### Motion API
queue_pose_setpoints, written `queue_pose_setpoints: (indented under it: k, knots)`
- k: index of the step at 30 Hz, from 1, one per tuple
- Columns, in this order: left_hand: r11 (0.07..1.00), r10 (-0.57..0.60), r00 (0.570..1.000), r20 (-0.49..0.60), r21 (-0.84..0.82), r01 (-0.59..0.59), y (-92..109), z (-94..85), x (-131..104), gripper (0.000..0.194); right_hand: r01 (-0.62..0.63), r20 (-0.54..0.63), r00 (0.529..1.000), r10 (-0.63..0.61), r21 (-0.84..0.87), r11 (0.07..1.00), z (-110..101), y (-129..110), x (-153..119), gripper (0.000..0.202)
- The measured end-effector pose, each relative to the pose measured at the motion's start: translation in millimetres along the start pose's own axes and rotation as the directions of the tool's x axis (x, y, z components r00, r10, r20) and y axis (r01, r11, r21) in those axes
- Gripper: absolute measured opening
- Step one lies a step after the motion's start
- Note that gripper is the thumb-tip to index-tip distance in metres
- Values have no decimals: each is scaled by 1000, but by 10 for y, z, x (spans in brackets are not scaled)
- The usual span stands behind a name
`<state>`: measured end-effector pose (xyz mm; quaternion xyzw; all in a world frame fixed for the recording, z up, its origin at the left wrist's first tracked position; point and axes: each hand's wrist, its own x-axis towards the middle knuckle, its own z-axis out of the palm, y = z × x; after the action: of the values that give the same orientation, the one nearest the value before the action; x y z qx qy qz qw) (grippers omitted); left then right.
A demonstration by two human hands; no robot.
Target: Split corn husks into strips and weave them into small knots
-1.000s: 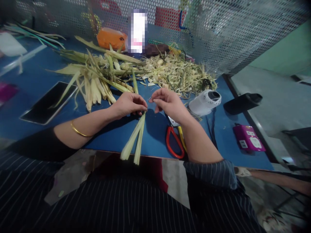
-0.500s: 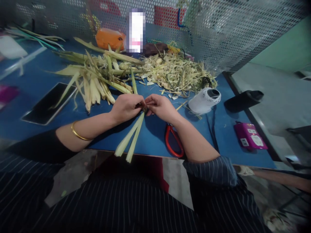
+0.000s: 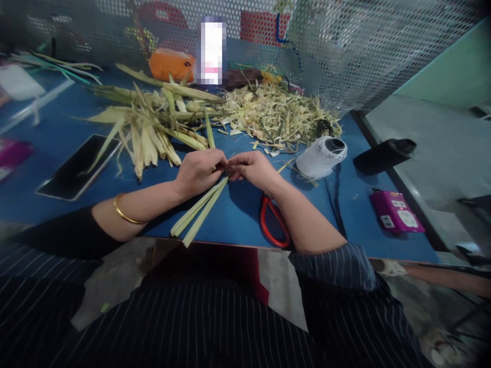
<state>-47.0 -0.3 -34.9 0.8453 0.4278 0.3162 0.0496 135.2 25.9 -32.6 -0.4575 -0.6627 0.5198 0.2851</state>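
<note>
My left hand [image 3: 201, 171] is closed round the middle of some pale green husk strips [image 3: 199, 212], whose lower ends fan toward the table's front edge. Fingertip to fingertip with it, my right hand [image 3: 249, 168] pinches at the same spot; what lies between its fingers is too small to make out. One green strip rises behind my left hand. Red-handled scissors [image 3: 274, 222] lie partly beneath my right forearm. Long husks [image 3: 148, 135] are heaped beyond my left hand, and shredded scraps [image 3: 280, 112] are piled beyond my right.
On the blue table [image 3: 241, 220] a phone [image 3: 79, 168] lies left. To the right are a white thread cone [image 3: 320, 157], a black cylinder [image 3: 383, 156] and a purple box [image 3: 397, 210]. An orange packet [image 3: 172, 65] sits by the mesh screen. Someone's leg shows at the lower right.
The lower ends of the husk strips have swung left and slightly up. Both hands keep nearly the same place, fingertips still together.
</note>
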Motion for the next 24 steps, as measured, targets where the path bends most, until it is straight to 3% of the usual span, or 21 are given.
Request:
queue_pose_setpoints:
  k: [8, 15, 20, 24]
  knots:
    - [1000, 0, 1000, -7, -15, 0, 22, -7, 12, 16, 47, -25, 999, -49, -76, 996, 1, 43, 10, 13]
    - [999, 47, 994, -104, -14, -48, -4, 31, 12, 13, 57, -36, 997, -63, -147, 987, 3, 69, 34, 8]
    - [998, 43, 990, -135, -32, -48, -21, 39, 12, 13, 15, -63, 998, -20, -81, 997, 27, 14, 22, 10]
    - [998, 31, 990, -136, -44, -37, -28, 50, 14, 13, 56, -33, 998, -58, -42, 998, 33, 10, 10, 11]
